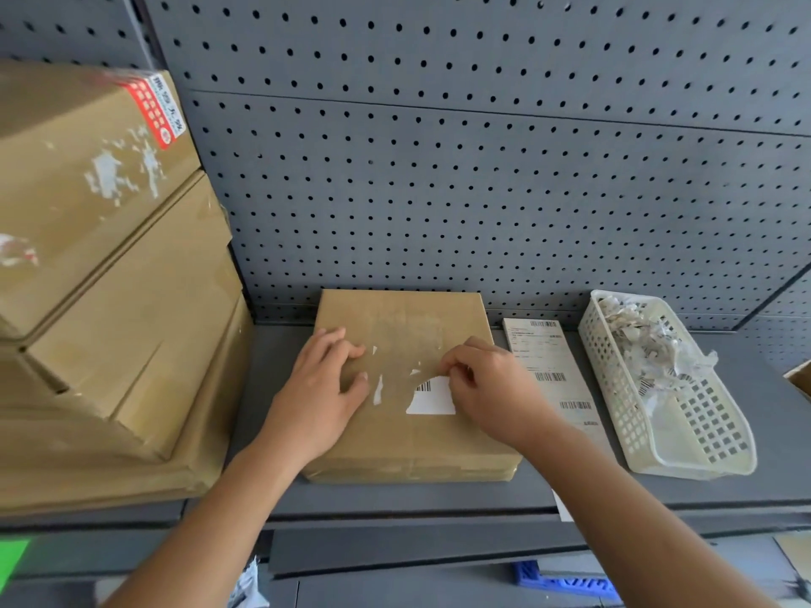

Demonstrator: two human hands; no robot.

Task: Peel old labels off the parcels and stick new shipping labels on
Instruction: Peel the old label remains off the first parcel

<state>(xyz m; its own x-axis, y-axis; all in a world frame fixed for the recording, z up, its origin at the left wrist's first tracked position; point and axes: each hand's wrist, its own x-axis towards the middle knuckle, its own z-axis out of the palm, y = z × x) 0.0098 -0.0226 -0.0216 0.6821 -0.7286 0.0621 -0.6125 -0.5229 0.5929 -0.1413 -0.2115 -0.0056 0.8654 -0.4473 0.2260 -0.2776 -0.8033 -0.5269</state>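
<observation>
Pressing your left hand point(327, 388) on the flat brown cardboard parcel point(395, 436), fingers spread and relaxed, you keep your right hand point(487, 383) pinching the torn upper edge of the white barcode label remnant point(432, 399) stuck near the parcel's middle. That parcel lies on the grey metal shelf point(724, 489). Just to its right lies a long white shipping label sheet point(548, 370), beside a white perforated plastic basket point(610, 375) holding crumpled label scraps point(645, 340). Stacked brown cartons point(109, 256) stand at the left.

old label point(432, 399): partly under right hand point(487, 379) | label sheet point(550, 370) print: unreadable
</observation>
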